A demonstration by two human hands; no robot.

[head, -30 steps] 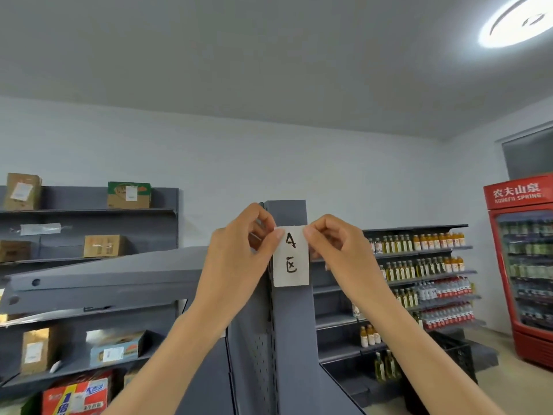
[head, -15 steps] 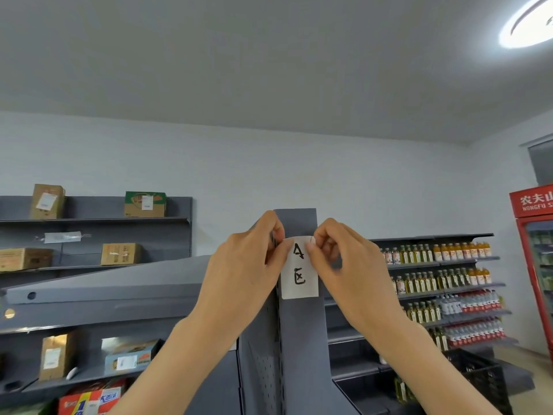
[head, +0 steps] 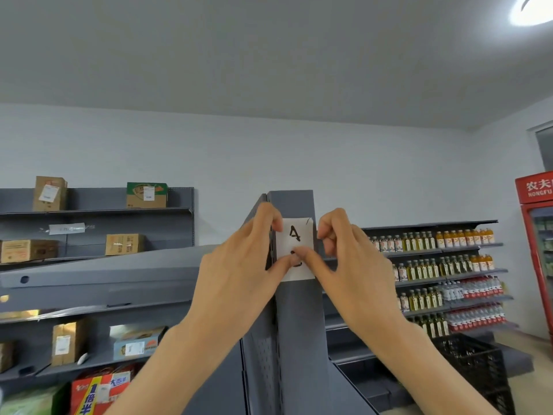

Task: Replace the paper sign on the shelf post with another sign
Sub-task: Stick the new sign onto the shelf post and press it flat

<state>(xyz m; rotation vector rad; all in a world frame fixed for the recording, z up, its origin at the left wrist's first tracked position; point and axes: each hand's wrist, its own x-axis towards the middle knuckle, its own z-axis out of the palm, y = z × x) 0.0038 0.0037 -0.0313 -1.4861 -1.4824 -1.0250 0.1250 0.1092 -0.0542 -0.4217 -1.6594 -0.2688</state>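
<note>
A white paper sign with a black hand-written "A" lies flat on the front of the grey shelf post, near its top. My left hand is at the sign's left edge, index finger on the upper left corner and thumb pressing the sign's middle. My right hand is at the right edge, fingers curled by the upper right corner, thumb meeting the left thumb on the paper. The thumbs hide the lower character. The top right corner is slightly creased.
Grey shelves on the left hold cardboard boxes and a green-topped box. Shelves on the right carry rows of bottles. A red drinks fridge stands at the far right, a black crate on the floor.
Both thumbs have moved from the sign's top corners down onto its middle, now covering the lower character. The view has shifted a little, putting the post further right of the left shelves.
</note>
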